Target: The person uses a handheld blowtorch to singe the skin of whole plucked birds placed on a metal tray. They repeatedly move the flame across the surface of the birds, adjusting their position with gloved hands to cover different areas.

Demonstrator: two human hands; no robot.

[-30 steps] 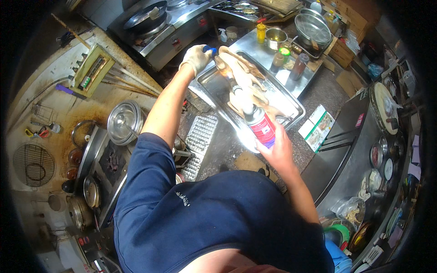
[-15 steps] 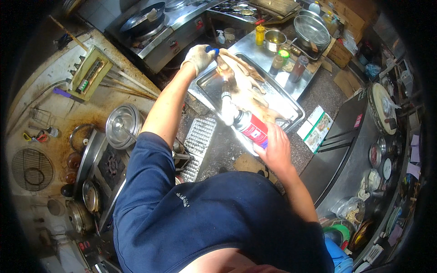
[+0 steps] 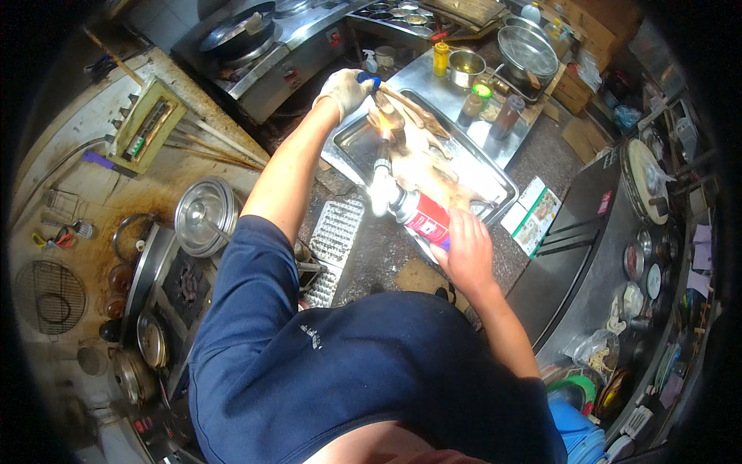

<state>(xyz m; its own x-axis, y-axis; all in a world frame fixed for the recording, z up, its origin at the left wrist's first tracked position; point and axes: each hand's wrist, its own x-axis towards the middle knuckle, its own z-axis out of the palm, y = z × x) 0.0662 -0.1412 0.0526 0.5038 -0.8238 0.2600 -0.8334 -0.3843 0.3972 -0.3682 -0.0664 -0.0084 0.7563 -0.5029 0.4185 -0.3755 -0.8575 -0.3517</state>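
Cluttered working kitchen, seen from above through the head camera. Steel tray at the centre, on a steel counter. Plucked poultry carcass lying in the tray, pale and stretched out lengthwise, legs toward the tray's far end.

Left hand, in a pale glove, at the tray's far left corner, closed around something with a blue tip; whether that is part of the bird or a tool, cannot tell. Right hand, bare, at the tray's near edge, wrapped firmly round a red and white gas canister. Torch head on the canister pointing over the tray, a small flame at the carcass near the left hand.

Beyond the tray: yellow squeeze bottle, small steel pot, two spice jars, large steel bowl. Left of the tray: wok on a stove, round steel lid. Right of the tray: flat cardboard box. Below the tray, on the floor: perforated metal grate.
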